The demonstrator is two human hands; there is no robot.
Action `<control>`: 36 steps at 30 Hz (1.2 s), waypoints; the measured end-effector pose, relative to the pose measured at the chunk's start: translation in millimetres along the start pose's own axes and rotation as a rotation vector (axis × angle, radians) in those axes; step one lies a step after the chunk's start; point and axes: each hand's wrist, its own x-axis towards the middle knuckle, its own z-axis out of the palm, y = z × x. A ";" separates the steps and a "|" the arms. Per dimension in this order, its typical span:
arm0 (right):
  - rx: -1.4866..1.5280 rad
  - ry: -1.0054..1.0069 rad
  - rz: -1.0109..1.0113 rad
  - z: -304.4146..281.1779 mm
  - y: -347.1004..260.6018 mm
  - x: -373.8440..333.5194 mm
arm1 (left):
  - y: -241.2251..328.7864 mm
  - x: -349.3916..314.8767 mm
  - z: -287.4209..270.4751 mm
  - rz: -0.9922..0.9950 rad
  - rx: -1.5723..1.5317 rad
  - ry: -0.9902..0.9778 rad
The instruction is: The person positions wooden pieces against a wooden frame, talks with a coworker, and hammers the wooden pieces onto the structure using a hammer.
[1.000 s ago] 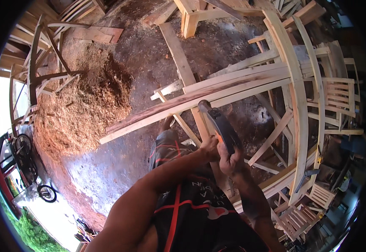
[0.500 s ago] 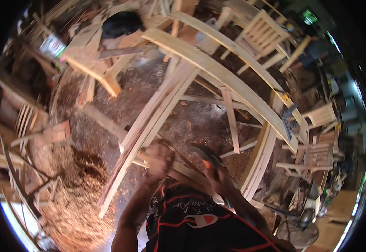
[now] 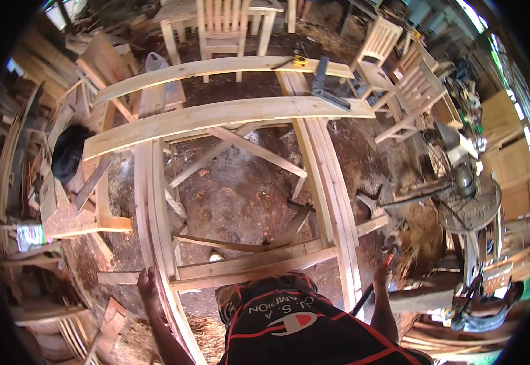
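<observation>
My left hand (image 3: 146,285) is closed on the outer edge of the left wooden beam (image 3: 149,201), where a crosspiece (image 3: 116,278) sticks out. Gripped in my right hand (image 3: 382,278) is a hammer (image 3: 389,258) with an orange part below its head; its dark handle slants down toward my body. This hand is just outside the right wooden beam (image 3: 338,207). Two long planks, a near one (image 3: 228,118) and a far one (image 3: 216,68), lie across the beams. A metal square (image 3: 321,79) and a yellow tape measure (image 3: 300,61) rest on them at the right.
Slatted wooden chairs (image 3: 414,100) stand at the right and far side, near a wooden table (image 3: 174,12). A round fan (image 3: 469,204) is at the right. At the left are a low wooden bench (image 3: 85,225) and a black rounded object (image 3: 70,152). A person (image 3: 490,310) is at lower right.
My view has turned to face the frame squarely. My hands have moved apart: the left to the left beam, the right with the hammer out beyond the right beam.
</observation>
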 end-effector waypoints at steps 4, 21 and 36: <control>0.476 -0.063 0.380 41.8 29.0 -36.4 | 11.5 17.7 -26.5 -0.042 0.144 -0.141; 0.528 -0.223 0.416 30.6 -34.4 -101.3 | 1.3 25.0 -51.0 -0.322 -0.181 -0.356; 0.716 -0.327 -0.259 66.0 -16.2 -43.2 | -59.9 -60.2 29.1 0.208 0.011 -0.028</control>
